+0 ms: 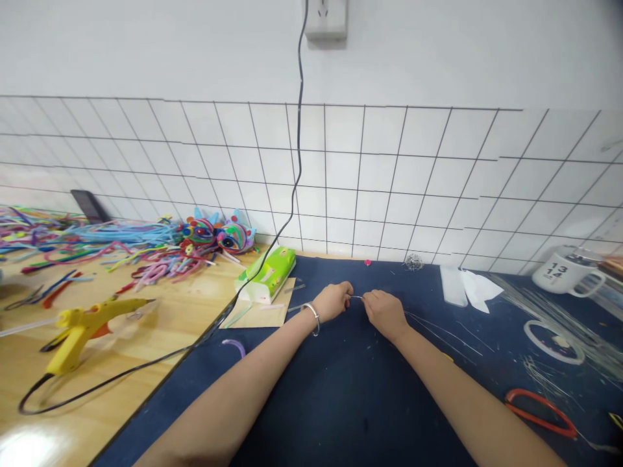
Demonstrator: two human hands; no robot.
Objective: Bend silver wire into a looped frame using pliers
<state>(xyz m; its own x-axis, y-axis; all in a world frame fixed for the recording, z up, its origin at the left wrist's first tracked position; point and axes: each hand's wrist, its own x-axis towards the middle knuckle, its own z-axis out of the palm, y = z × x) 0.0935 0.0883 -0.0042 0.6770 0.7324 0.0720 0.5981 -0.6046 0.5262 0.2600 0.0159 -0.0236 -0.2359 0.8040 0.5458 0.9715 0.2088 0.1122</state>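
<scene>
Thin wire [357,298] spans the short gap between my two hands, above the dark blue mat [341,389]. My left hand [333,301], with a silver bangle at its wrist, pinches one end of the wire. The fingers of my right hand [383,312] are closed on the wire's other side. Behind my right hand, a few long fine strands [445,332] trail to the right over the mat. Fingertip detail is too small to make out.
A yellow glue gun [80,327] with a black cord lies left, near colourful pipe cleaners [121,237]. A green tissue pack [267,274] sits on brown card. At right are a mug [559,272], a white ring [530,332], wire bundles and red-handled pliers [540,402].
</scene>
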